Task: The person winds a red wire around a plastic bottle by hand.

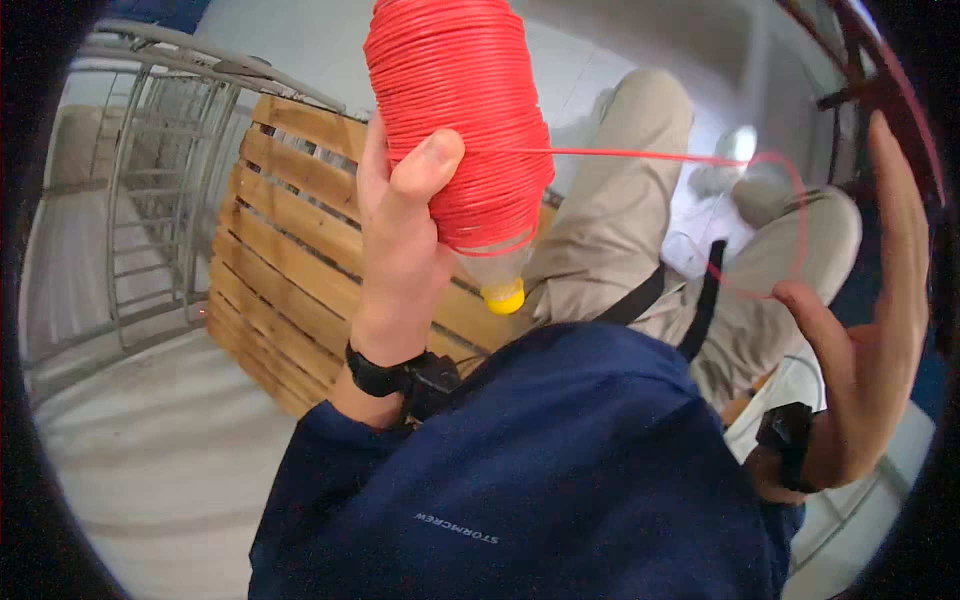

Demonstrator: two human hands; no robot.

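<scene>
My left hand (395, 220) grips a clear plastic bottle with a yellow cap (504, 295), wound thickly with red cord (458, 80); the bottle is held upside down in the picture, cap toward me. A single strand of the cord (640, 154) stretches rightward from the winding and curves down in a loose loop near my right thumb. My right hand (850, 340) is raised at the right with fingers stretched out and thumb apart; whether the strand touches it I cannot tell.
A slatted wooden seat (280, 230) is beside and beneath me. Metal frames with ladders (140, 220) stand at the left on a pale floor (130, 430). My legs (630, 180) extend forward at the right. A dark reddish frame (850, 70) is at the upper right.
</scene>
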